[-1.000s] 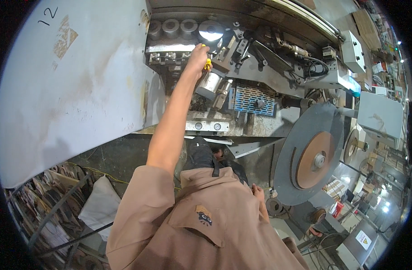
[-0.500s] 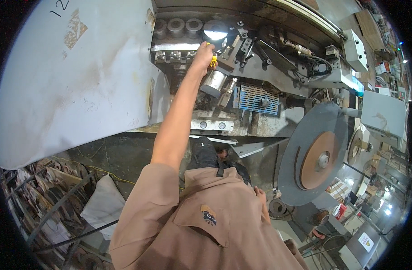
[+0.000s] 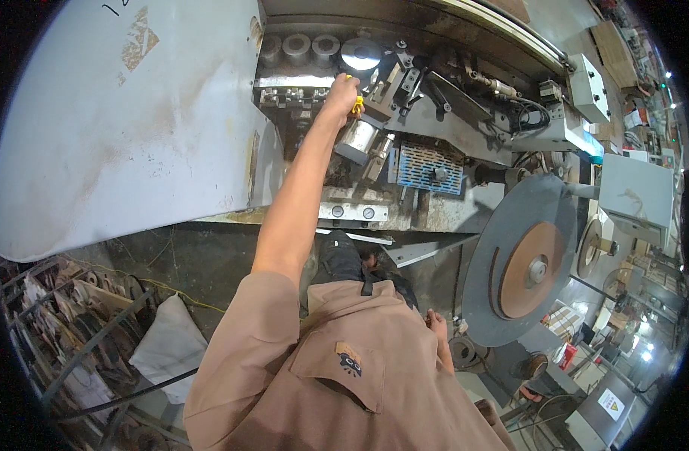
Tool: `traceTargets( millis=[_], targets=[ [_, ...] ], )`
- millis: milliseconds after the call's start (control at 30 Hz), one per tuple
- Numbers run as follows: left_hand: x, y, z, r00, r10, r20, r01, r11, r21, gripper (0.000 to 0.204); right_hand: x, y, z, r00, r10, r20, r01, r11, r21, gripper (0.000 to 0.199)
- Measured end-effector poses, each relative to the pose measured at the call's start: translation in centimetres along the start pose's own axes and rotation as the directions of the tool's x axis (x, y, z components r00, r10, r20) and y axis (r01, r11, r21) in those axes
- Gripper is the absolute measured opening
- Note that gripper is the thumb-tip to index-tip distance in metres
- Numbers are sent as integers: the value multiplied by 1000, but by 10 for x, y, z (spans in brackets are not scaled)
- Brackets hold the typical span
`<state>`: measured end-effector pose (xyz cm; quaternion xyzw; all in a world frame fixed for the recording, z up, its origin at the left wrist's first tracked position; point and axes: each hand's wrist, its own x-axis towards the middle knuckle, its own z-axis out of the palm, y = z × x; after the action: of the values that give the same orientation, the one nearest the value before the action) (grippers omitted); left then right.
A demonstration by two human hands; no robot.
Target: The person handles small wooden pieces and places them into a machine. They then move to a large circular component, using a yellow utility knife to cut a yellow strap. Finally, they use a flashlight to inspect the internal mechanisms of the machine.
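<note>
My left hand (image 3: 342,96) reaches out over the machine bed, its fingers wrapped around a yellow tool (image 3: 357,105). Yellow parts show above and below the fist; the rest is hidden, so its exact kind is unclear. Just beyond the hand is a round, shiny metal disc (image 3: 361,54). A metal cylinder (image 3: 357,140) lies just below the fist, beside angled brackets. My right hand (image 3: 438,328) hangs low at my right side, partly hidden by my shirt. Its fingers are loosely bent and somewhat apart, with nothing visible in them.
A large pale panel (image 3: 126,135) stands at the left. Round rollers (image 3: 295,46) line the machine's back. A blue slotted plate (image 3: 431,167) lies right of the cylinder. Nearer on the right is a big grey disc (image 3: 480,278). A rack of worn parts (image 3: 89,323) stands lower left.
The view has shifted slightly. My left hand stays closed around the yellow tool at nearly the same spot. The fingers of my right hand show a little more.
</note>
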<state>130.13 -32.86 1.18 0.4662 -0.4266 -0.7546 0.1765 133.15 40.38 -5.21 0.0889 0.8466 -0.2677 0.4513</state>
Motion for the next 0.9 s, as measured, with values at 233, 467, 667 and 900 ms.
traceTargets(
  millis=[233, 467, 667, 900],
  targets=[
    [4, -6, 0, 998, 60, -17, -60, 998, -2, 27, 8, 2, 0, 1000, -11, 2, 12, 999, -45, 56],
    [5, -7, -1, 997, 73, 2, -73, 997, -30, 38, 17, 15, -3, 1000, -25, -13, 25, 999, -44, 55],
    [-2, 0, 0, 999, 35, 5, -35, 999, 13, 51, 13, -16, 3, 993, -109, -38, 110, 994, 16, 49],
    [-6, -7, 3, 984, 155, -92, -152, 988, 40, 50, -34, -160, 10, 895, -423, -141, 374, 884, -279, 57]
  ],
)
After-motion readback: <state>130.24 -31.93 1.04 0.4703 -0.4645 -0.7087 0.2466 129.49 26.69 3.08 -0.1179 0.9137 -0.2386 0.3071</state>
